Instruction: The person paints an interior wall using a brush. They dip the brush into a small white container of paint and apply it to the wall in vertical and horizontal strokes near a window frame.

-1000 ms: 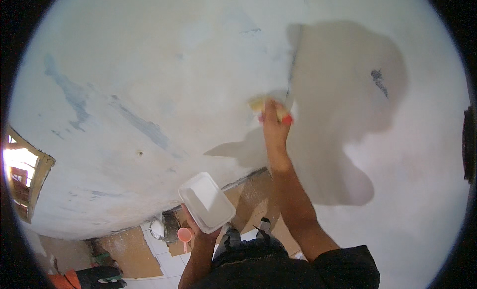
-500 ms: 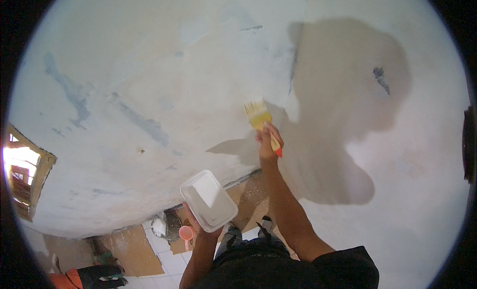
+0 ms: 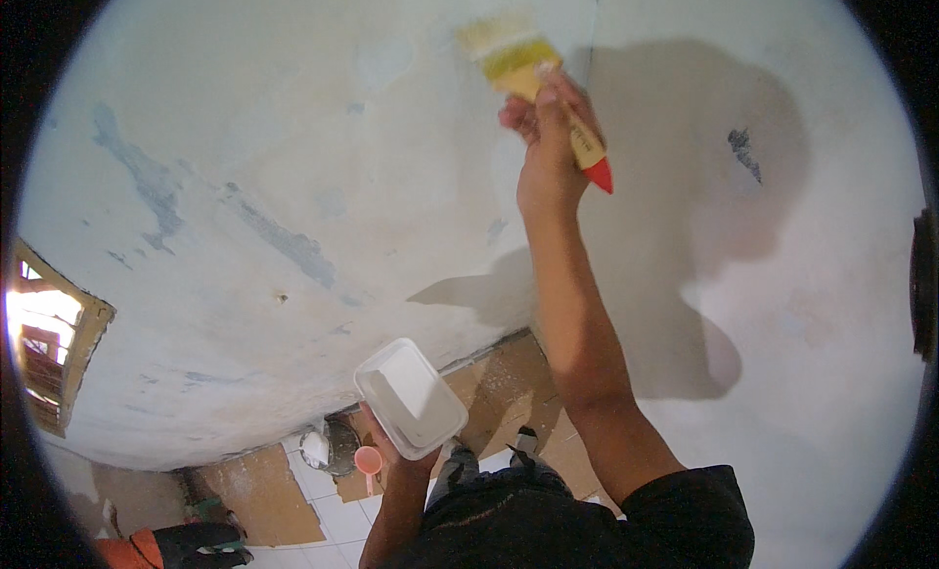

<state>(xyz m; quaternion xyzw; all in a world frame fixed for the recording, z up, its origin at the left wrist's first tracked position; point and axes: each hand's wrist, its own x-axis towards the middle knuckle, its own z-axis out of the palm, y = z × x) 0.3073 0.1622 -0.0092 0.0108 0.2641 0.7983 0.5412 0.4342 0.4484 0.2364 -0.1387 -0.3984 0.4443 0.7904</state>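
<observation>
High up near the wall corner, my right hand (image 3: 558, 129) is closed round a paintbrush (image 3: 533, 65) with a wooden handle and a red tip. Its pale bristles are blurred against the whitish wall (image 3: 391, 158). Lower down, my left hand (image 3: 391, 447) holds a white rectangular plastic tub (image 3: 416, 398) from beneath and the side. The tub is open at the top, with white inside; whether that is paint I cannot tell. Part of the left hand is hidden behind the tub.
A window (image 3: 47, 344) with a wooden frame is at the far left. Below, a pink dipper (image 3: 369, 460) and a dark bucket (image 3: 342, 444) stand by cardboard sheets (image 3: 259, 496) on white tiles. Someone in orange and black (image 3: 171, 547) shows at lower left. Grey patches mark the wall.
My right hand has moved up along the wall with the paintbrush, over where a dark mark showed near the corner. The left hand and tub have barely shifted.
</observation>
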